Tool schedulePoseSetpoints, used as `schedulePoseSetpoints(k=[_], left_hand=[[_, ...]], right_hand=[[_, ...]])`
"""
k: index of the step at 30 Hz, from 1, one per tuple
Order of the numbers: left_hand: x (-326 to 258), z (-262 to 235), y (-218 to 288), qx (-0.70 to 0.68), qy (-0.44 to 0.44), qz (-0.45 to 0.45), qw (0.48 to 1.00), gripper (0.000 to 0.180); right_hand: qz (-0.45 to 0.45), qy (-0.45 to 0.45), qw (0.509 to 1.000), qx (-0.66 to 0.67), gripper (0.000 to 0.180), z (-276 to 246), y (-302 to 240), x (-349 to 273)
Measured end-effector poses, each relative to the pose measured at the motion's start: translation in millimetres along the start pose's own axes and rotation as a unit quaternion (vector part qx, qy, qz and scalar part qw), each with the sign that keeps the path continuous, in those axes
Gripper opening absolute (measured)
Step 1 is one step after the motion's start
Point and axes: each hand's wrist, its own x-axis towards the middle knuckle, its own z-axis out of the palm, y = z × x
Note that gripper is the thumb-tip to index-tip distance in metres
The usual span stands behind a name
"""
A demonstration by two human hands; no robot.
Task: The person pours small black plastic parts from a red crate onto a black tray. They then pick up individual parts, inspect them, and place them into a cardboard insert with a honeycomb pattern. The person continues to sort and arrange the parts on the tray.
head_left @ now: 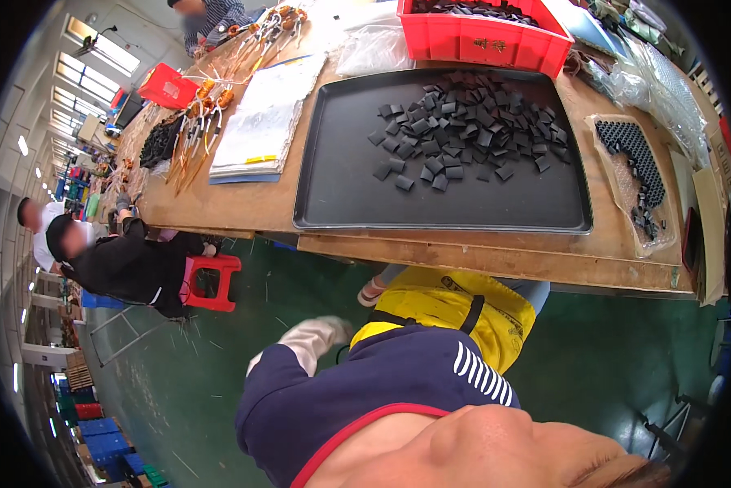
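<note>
White-gloved left hand (pixel 321 332) hangs low beside seated person's knee, grip unclear. Black tray (pixel 341 191) on wooden tabletop (pixel 243 203); heap of black square pieces (pixel 471 122) toward 1 o'clock. Red bin (pixel 483 39) at 12 o'clock. Right hand unseen.

Out of sight or unclear

Red crate (pixel 483 37): top cut by picture edge. Small black pieces (pixel 463 122) on black tray (pixel 341 195): too small to identify. Right hand hidden; gloved left hand (pixel 317 333) indistinct.
</note>
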Motion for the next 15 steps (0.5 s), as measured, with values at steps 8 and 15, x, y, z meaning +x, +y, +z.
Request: schedulePoseSetpoints(k=[8, 15], left_hand=[[-143.1, -190.6, 116.0, -0.007, 0.229, 0.139, 0.963, 0.051], [-219.6, -224.8, 148.4, -0.189, 0.173, 0.479, 0.839, 0.031]], right_hand=[[-0.185, 0.546, 0.745, 0.335, 0.035, -235.7, -37.8, -42.4], [-0.352, 0.713, 0.599, 0.094, 0.035, -294.6, -208.7, -83.2]])
